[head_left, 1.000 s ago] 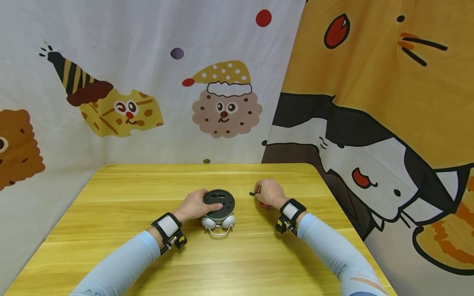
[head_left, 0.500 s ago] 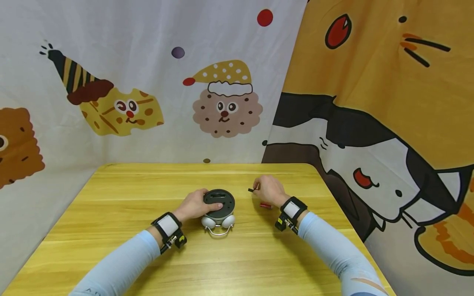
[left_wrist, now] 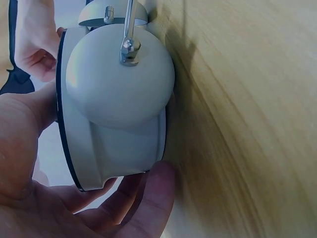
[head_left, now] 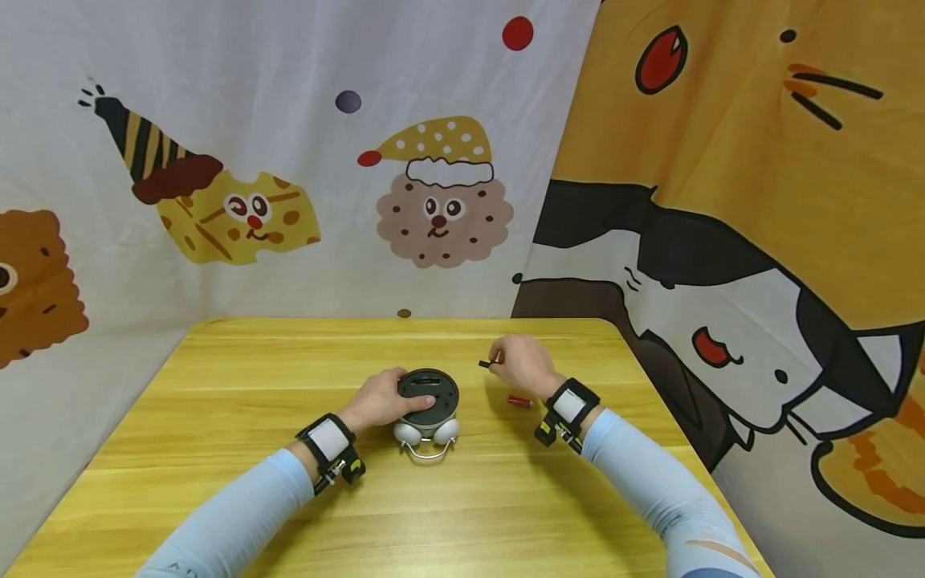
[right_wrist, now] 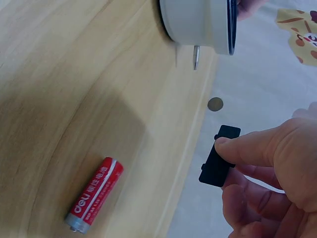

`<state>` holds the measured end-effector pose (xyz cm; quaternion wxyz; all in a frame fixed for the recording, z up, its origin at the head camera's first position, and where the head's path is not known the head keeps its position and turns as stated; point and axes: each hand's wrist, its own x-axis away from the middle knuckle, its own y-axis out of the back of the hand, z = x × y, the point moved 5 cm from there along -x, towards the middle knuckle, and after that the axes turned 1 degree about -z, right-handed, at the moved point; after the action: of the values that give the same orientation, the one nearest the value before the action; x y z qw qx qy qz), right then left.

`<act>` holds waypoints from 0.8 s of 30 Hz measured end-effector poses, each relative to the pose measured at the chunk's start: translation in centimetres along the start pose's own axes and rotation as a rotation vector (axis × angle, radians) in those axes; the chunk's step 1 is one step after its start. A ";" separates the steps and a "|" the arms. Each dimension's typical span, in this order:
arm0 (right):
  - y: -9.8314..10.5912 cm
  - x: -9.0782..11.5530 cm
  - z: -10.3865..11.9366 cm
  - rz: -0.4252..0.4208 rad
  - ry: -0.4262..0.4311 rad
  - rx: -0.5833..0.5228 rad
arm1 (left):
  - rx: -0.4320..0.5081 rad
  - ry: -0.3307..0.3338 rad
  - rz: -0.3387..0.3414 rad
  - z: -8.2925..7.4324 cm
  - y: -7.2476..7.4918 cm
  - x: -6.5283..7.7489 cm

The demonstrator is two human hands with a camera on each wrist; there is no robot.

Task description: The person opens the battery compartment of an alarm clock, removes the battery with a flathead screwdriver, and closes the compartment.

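A white twin-bell alarm clock (head_left: 428, 413) lies face down on the table, its black back up and its bells and wire handle toward me. An open slot shows in that back. My left hand (head_left: 376, 401) grips the clock from the left, thumb across the back and fingers round the side, as the left wrist view also shows. Between thumb and fingers my right hand (head_left: 526, 365) pinches a small black battery cover (right_wrist: 220, 156) with little tabs along one edge, held above the table. Below that hand a red AA battery (right_wrist: 95, 195) lies on the wood.
The wooden table (head_left: 433, 514) has its far edge close to a hanging cloth (head_left: 275, 289) printed with cartoon figures. More printed cloth (head_left: 723, 257) hangs along the right side. Each wrist wears a strapped camera.
My right hand has risen away from the red battery with the battery cover, moving slightly up and left in the head view. My left hand and the clock have stayed put.
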<state>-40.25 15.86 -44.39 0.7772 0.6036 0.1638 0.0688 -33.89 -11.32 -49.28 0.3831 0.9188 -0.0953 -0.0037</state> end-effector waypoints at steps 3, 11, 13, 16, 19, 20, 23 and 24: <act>0.2 0.0 0.4 -0.008 0.016 0.015 | 0.006 0.001 0.000 0.0 0.0 0.0; 0.6 0.0 1.6 -0.019 0.056 0.026 | 0.001 0.009 -0.003 0.1 -0.1 -0.2; 0.8 0.0 2.0 -0.028 0.071 0.019 | 0.003 0.014 -0.004 0.1 -0.1 -0.2; 1.0 0.0 2.5 -0.045 0.092 0.018 | 0.008 0.015 -0.004 0.1 -0.1 -0.2; 1.2 0.0 2.9 -0.065 0.107 0.017 | 0.009 0.013 -0.001 0.1 0.0 -0.1; 1.2 0.0 3.0 -0.073 0.113 0.017 | 0.007 0.015 0.001 0.1 0.0 -0.2; 1.3 0.0 3.3 -0.103 0.129 0.013 | 0.002 0.012 0.000 0.1 -0.1 -0.2; 1.4 0.0 3.5 -0.114 0.135 0.012 | 0.002 0.011 -0.001 0.2 -0.1 -0.2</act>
<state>-39.01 13.04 -42.33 0.7635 0.5919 0.2503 0.0640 -34.10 -11.36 -49.45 0.3826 0.9192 -0.0929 0.0013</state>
